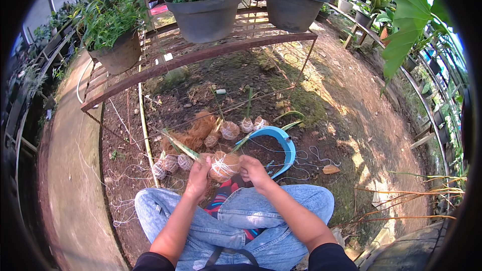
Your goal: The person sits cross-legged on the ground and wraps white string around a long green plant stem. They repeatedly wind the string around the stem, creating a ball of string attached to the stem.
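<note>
A ball of brown coconut fibre wound with white string is held above my crossed legs. My left hand grips its left side, by a long green leaf that points up and left. At its right side are the closed fingers of my right hand; whether they pinch string or the fibre is too small to tell. Several similar wrapped balls lie on the soil beyond, some with upright leaves, and more lie left of my left hand. Loose coconut fibre is heaped among them.
A light-blue curved plastic band stands on the soil to the right, with thin string trailing about it. A rusty metal rack bearing large grey plant pots spans the space ahead. A concrete strip runs along the left.
</note>
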Tool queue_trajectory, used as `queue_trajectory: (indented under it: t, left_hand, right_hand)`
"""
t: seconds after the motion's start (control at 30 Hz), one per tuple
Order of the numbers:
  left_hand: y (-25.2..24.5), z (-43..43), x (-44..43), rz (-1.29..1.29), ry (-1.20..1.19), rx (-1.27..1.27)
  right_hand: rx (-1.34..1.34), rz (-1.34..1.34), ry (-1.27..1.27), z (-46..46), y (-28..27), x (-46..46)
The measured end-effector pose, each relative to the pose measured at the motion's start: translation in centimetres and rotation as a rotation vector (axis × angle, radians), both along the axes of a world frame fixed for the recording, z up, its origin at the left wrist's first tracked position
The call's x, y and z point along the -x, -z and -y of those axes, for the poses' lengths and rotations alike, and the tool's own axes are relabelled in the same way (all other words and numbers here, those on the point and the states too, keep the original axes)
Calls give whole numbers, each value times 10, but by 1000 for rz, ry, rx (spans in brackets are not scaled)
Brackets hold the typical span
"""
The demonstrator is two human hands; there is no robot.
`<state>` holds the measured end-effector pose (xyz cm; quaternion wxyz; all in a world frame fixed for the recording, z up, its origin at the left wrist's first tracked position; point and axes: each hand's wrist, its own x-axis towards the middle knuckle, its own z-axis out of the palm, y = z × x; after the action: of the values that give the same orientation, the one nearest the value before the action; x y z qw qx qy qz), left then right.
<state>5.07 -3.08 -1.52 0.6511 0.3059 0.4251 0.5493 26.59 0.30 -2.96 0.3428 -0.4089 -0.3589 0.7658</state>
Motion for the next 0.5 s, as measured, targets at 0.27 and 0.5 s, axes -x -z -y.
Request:
queue_trajectory:
  t: [0.27, 0.5]
  left_hand:
    - [10, -4, 12, -643, 326, -222]
    - [20, -9, -1, -715, 19, -314]
  right_hand:
    - [-259, 165, 135, 0, 10, 3]
    - [-536, 459, 104, 21, -5, 13]
